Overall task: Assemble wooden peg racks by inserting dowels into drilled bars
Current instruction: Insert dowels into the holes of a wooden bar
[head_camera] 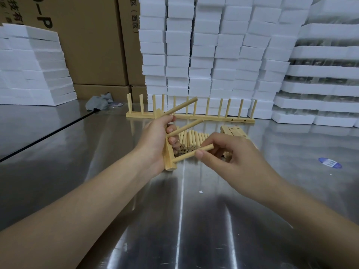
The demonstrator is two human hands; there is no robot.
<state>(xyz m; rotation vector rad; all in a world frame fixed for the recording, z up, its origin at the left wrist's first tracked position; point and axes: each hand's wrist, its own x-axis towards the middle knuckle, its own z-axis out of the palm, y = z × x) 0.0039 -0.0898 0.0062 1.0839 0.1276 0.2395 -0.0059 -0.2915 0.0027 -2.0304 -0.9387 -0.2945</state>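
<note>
My left hand (155,140) grips a drilled wooden bar (169,158), held upright on end just above the steel table. Two dowels (182,106) stick out of the bar to the right, one near its top and one at mid-height. My right hand (229,156) pinches a third dowel (186,155) whose left end sits at the bar's lowest hole. Behind the hands lies a pile of loose dowels (191,140). A few spare drilled bars (233,131) lie to the right of that pile.
Finished peg racks (194,113) stand in a row at the back of the steel table (174,220). Stacks of white foam blocks (213,55) rise behind them and at the left. Cardboard boxes (93,45), a grey rag (99,102) and a blue sticker (330,163) are also here.
</note>
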